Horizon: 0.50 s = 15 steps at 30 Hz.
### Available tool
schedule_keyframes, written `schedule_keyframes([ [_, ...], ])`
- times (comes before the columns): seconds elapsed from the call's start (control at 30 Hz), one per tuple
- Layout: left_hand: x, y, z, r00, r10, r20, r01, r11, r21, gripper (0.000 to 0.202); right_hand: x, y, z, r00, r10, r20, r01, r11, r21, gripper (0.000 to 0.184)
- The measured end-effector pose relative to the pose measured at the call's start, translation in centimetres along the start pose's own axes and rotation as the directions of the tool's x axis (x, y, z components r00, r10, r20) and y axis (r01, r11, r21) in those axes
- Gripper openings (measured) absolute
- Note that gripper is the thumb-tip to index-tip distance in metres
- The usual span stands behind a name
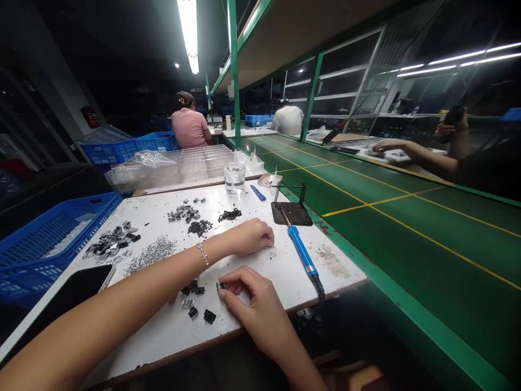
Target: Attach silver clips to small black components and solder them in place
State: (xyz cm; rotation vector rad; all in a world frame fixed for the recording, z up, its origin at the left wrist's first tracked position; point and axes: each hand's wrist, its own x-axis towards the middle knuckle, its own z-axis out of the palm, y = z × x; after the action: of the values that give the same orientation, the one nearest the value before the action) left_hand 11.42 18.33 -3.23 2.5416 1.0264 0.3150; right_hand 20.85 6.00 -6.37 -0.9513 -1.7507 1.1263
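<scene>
We see a small black-and-silver metal part [220, 285], boxy and shiny at one end. It sits low over the white worktable [163, 326] near the front edge, just beside scattered loose black parts [198, 301]. The right hand [250, 301] has thumb and forefinger clamped on it, wrist coming in from below. The left hand [252, 236] rests further back, fingers curled together; contents we cannot tell. A blue-handled soldering iron [303, 252] lies near.

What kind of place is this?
Probably an electronics assembly workshop: a soldering iron lies on the white bench, piles of small parts sit beside it, and a long green conveyor runs past other workers.
</scene>
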Motion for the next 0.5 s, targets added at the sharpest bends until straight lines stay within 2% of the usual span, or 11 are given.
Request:
schedule_keyframes([
  [0.17,0.8,-0.1,0.3,1.0,-0.008,0.004,0.008,0.998,-0.063,0.007,0.1,0.0,0.0,1.0,0.005,-0.007,-0.005,1.0,-0.009,0.012],
  [0.27,0.8,0.1,0.1,0.998,-0.045,-0.046,0.039,0.991,-0.125,0.002,0.1,0.1,-0.1,1.0,0.011,-0.007,-0.011,1.0,-0.007,0.013],
  [0.37,0.0,0.9,-1.4,0.98,-0.117,-0.16,0.08,0.973,-0.218,0.006,0.1,0.1,-0.1,1.0,0.017,0.004,-0.017,1.0,0.007,0.012],
  [0.5,-3.4,3.2,-4.2,0.948,-0.172,-0.267,0.076,0.939,-0.334,0.01,0.1,0.3,-0.2,1.0,0.027,0.0,-0.027,1.0,0.011,0.011],
])
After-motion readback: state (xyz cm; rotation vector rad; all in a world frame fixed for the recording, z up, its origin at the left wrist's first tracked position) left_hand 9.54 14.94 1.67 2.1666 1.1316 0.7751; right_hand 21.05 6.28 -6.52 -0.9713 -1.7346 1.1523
